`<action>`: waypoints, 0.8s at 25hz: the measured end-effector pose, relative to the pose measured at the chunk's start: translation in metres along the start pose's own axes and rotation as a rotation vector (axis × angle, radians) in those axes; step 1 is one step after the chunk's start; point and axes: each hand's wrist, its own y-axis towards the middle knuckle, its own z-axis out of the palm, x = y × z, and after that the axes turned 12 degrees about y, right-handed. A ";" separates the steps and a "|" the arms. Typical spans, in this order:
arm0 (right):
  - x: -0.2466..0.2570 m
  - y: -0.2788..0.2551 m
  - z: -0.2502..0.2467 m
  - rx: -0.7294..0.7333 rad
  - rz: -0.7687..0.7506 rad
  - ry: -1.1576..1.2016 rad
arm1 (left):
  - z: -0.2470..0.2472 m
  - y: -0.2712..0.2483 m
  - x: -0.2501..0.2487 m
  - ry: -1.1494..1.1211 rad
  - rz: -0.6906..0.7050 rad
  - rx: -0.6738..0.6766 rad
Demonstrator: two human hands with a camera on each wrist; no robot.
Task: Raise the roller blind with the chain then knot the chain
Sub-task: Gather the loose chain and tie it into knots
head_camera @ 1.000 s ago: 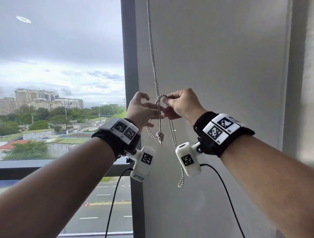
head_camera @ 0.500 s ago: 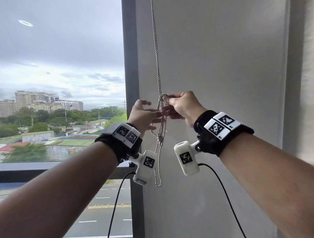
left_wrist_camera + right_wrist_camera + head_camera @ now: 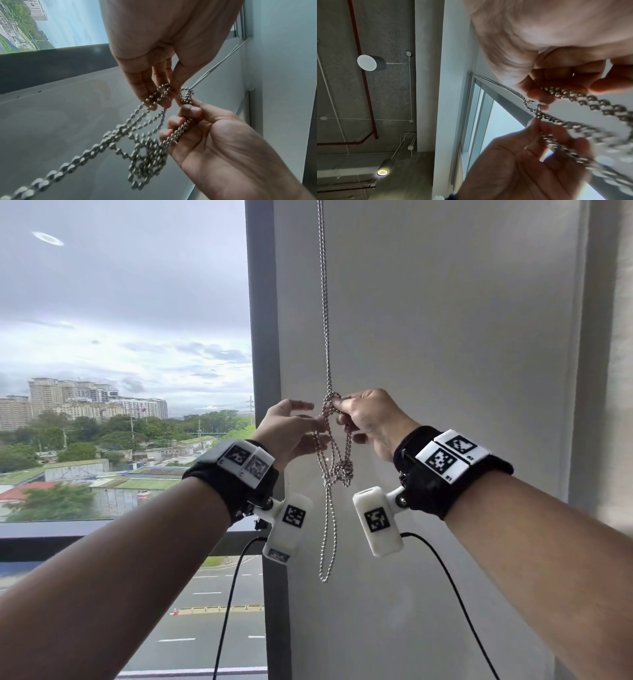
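i am mid-knot, by my reading; my right hand (image 3: 371,419), right of centre in the head view, pinches a small loop of the chain (image 3: 325,337) between thumb and forefinger, just where the two strands come down from the top of the frame; my left hand (image 3: 291,429), just left of it, has its fingers nearly straight, fingertips (image 3: 150,94) touching and steadying the slack strands rather than clenching them. to do this well i judge i should keep the pinch firm on the loop, feed the hanging bight (image 3: 327,542) through with the left, then draw down slowly so the beads seat instead of slipping; a jerk could pull on the blind. the chain is metal, silvery, made of small rounded beads that glint; below my hands, at frame centre, it bunches into a loose tangle (image 3: 340,469), then falls as a long narrow loop. behind it the wall (image 3: 445,337) is smooth, matt, pale grey; the window frame (image 3: 260,302) is dark and flat.
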 end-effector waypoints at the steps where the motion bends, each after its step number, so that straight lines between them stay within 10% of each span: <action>1: -0.002 0.000 -0.001 0.014 -0.009 -0.012 | -0.002 0.000 -0.003 -0.037 0.006 -0.025; 14: -0.066 -0.009 -0.011 0.189 -0.032 -0.336 | -0.028 0.001 -0.015 -0.186 0.098 -0.122; 20: -0.081 0.002 -0.017 0.029 -0.078 -0.444 | -0.034 0.000 -0.020 0.545 -0.011 -0.101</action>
